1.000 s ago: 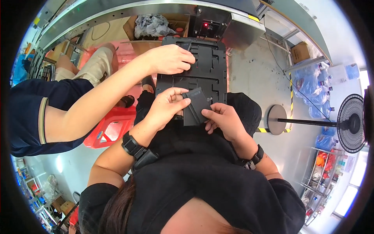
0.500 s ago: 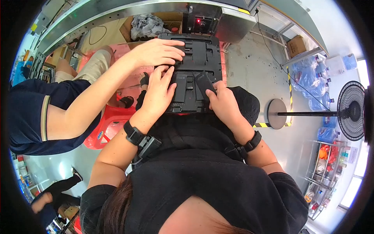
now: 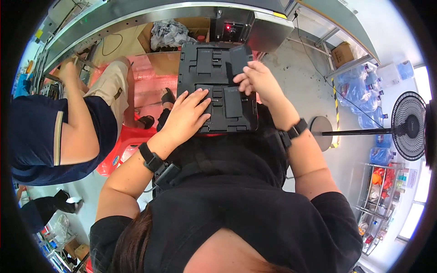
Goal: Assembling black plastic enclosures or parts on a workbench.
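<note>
While I watch via the head cam, the black moulded tray (image 3: 214, 68) sits on the person's lap, just in front of their black shirt, w/ its far edge near a metal machine housing (image 3: 268, 27). Left hand (image 3: 186, 116) lies flat on the tray's lower left part, fingers spread, grip released, holding nothing. Right hand (image 3: 257, 79) is at the tray's upper right, fingertips pinching a small dark flat panel (image 3: 240, 57) that touches the tray's top right corner; grip clenched on that panel. Black bands on both wrists.

A co-worker in a navy shirt (image 3: 32, 132) and tan trousers sits to the left, beside a red plastic crate (image 3: 123, 145), apart from the tray. To the right, a standing fan (image 3: 409, 125) on the concrete floor, w/ blue water bottles (image 3: 364, 86) behind it. A cardboard box (image 3: 343, 54) lies further back.
</note>
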### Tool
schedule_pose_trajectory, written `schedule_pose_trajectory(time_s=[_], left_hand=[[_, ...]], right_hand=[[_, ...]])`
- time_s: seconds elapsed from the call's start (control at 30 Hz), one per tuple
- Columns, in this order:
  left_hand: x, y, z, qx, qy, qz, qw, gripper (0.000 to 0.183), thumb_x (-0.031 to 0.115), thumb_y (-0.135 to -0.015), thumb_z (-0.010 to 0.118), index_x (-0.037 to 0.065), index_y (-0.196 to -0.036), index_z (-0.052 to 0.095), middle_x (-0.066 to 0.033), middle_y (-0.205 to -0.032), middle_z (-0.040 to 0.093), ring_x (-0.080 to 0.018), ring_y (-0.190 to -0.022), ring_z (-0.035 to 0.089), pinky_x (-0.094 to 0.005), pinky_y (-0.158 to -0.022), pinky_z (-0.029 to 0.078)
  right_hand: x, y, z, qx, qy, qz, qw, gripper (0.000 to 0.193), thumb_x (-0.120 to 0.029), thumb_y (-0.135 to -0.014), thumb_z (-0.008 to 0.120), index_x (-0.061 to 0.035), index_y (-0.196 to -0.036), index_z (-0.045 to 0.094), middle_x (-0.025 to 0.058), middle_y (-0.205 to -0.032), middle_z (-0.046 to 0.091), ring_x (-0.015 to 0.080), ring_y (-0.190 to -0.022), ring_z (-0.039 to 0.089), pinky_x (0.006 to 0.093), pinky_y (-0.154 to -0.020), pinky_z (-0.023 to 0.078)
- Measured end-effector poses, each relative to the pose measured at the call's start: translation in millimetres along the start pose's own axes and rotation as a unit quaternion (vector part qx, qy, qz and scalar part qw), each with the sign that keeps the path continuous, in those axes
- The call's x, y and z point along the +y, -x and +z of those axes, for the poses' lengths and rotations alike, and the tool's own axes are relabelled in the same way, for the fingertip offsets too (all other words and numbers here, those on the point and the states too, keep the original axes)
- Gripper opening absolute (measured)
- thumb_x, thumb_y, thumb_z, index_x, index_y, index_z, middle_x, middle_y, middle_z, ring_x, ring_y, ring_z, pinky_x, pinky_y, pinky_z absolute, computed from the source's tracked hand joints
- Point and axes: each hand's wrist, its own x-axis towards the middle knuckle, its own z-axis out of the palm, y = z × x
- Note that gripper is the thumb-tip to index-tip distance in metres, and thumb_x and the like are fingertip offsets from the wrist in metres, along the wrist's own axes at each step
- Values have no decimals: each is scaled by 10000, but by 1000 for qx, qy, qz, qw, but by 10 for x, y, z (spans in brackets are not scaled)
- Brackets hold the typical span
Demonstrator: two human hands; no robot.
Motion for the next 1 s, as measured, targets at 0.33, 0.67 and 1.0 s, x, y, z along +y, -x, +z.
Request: schedule_pose_trajectory(time_s=[0.33,0.67,1.0], left_hand=[[-100,71,-28,16,34,2,999,407,199,-818,658,57,-1190,574,-113,-1351,471,-290,-1289,413,-476,-1068,310],[-88,31,48,28,-9,12,1000,360,217,-807,669,81,-1134,609,-77,-1317,510,-264,-1224,462,-445,-1049,314],[-158,-81,5,70,40,7,997,305,171,-821,646,55,-1102,618,-119,-1284,514,-306,-1230,451,-448,-1026,340]], right_hand=[[-69,376,72,49,586,-104,802,333,-265,-791,680,-31,-1015,604,156,-901,653,331,-868,628,427,-761,479],[552,660,65,-48,576,-392,715,348,-50,-766,574,-38,-1112,600,103,-1237,565,257,-1191,516,472,-1025,360],[357,273,38,89,591,-393,699,467,-20,-771,530,-47,-1238,522,125,-1306,509,298,-1239,461,481,-1001,369]])
